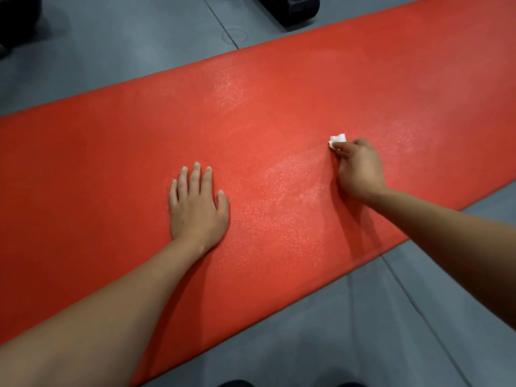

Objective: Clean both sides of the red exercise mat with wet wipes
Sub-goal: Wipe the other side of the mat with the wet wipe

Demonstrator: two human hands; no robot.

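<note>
The red exercise mat (pixel 117 169) lies flat on a grey floor and runs diagonally from lower left to upper right. My left hand (pixel 196 203) rests flat on the mat near its middle, fingers straight and spread. My right hand (pixel 358 167) is further right on the mat, its fingers curled round a small crumpled white wet wipe (pixel 337 139) that it presses onto the surface. Only a corner of the wipe shows past the fingertips. Pale wet streaks glisten on the mat between the two hands and further up.
Grey rubber floor tiles (pixel 335 331) with seams surround the mat. A black object (pixel 293 8) stands on the floor beyond the mat's far edge at top centre. Another dark shape (pixel 16 20) sits at the top left corner.
</note>
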